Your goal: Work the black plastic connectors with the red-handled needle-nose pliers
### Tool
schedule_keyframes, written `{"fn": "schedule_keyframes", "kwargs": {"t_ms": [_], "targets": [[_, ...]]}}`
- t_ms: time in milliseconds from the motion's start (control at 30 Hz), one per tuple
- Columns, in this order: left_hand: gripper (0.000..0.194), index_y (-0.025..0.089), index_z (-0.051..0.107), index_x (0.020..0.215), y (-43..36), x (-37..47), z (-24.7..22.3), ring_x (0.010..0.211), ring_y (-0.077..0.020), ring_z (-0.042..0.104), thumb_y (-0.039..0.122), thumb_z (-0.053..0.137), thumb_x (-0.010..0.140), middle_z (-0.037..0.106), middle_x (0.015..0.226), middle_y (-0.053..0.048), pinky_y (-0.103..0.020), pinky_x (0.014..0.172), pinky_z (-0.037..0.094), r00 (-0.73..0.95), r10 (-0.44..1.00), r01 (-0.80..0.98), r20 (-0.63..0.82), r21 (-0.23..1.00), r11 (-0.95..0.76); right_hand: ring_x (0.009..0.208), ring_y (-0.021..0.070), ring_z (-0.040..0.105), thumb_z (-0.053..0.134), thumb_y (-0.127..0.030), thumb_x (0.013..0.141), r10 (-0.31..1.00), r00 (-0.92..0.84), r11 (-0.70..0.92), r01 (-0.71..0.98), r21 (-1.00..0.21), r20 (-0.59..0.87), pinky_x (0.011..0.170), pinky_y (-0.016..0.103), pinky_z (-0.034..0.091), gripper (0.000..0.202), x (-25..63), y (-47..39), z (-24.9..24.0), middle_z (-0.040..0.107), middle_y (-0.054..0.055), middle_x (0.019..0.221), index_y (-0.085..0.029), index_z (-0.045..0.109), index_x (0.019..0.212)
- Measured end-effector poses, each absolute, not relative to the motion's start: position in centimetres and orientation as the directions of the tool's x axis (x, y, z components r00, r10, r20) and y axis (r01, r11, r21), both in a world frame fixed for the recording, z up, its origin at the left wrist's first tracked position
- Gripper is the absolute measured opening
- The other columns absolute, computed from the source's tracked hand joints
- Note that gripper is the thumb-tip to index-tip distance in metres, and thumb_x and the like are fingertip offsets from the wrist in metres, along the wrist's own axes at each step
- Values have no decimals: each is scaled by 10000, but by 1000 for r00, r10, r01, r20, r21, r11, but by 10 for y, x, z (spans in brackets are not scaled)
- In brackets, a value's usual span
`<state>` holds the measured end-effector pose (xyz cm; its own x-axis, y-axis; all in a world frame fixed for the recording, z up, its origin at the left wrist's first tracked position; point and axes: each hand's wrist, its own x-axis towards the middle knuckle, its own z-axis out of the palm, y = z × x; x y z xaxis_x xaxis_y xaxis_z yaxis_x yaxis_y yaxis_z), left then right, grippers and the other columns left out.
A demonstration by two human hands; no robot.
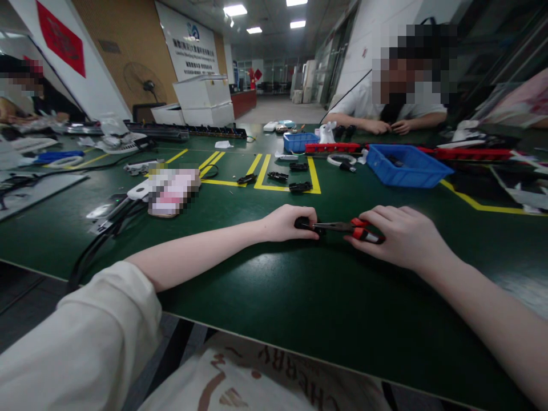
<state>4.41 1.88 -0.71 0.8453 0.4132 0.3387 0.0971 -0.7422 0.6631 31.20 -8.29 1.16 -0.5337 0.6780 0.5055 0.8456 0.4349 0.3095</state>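
Observation:
My left hand (287,223) is closed around a small black part (303,223), its thumb and fingers wrapped over the sides, so most of the part is hidden. In my right hand (400,235) is a pair of long-nosed pliers (336,226) with red and black handles. The jaws point left and their tip meets the black part; whether they grip it I cannot tell. Both hands are low over the green table (265,285). Beyond them lie several similar black parts (300,186) inside and beside a yellow taped outline.
Blue bins (409,165) (299,141) stand farther back, near a red strip (331,148) and a coiled white cable (341,160). On the left are a phone (173,194) and black cables (100,242). Another person (387,108) sits across the table.

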Motion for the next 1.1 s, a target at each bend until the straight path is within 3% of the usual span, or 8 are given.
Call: {"fn": "schedule_keyframes", "kwargs": {"t_ms": [333, 900, 1100], "targets": [[266, 169, 606, 862, 18, 43, -5, 790, -143, 591, 391, 751, 837, 650, 863, 7, -271, 746, 421, 834, 453, 119, 315, 699, -705, 837, 308, 666, 542, -564, 916, 710, -465, 398, 885, 243, 529, 652, 425, 500, 385, 314, -84, 14, 704, 154, 1001, -221, 683, 1020], [257, 161, 613, 870, 17, 44, -5, 759, -130, 565, 374, 754, 835, 625, 843, 12, -260, 719, 402, 836, 455, 125, 307, 700, -703, 758, 262, 640, 573, -542, 895, 693, -520, 423, 854, 303, 499, 681, 400, 474, 369, 309, -84, 14, 718, 122, 902, -202, 705, 949], [295, 172, 597, 939, 17, 42, -4, 865, -163, 618, 354, 782, 799, 658, 956, -14, -296, 797, 450, 849, 444, 120, 286, 714, -690, 727, 255, 633, 575, -524, 894, 696, -530, 445, 848, 287, 485, 669, 398, 469, 342, 310, -83, 15, 716, 113, 872, -209, 702, 936]]}}
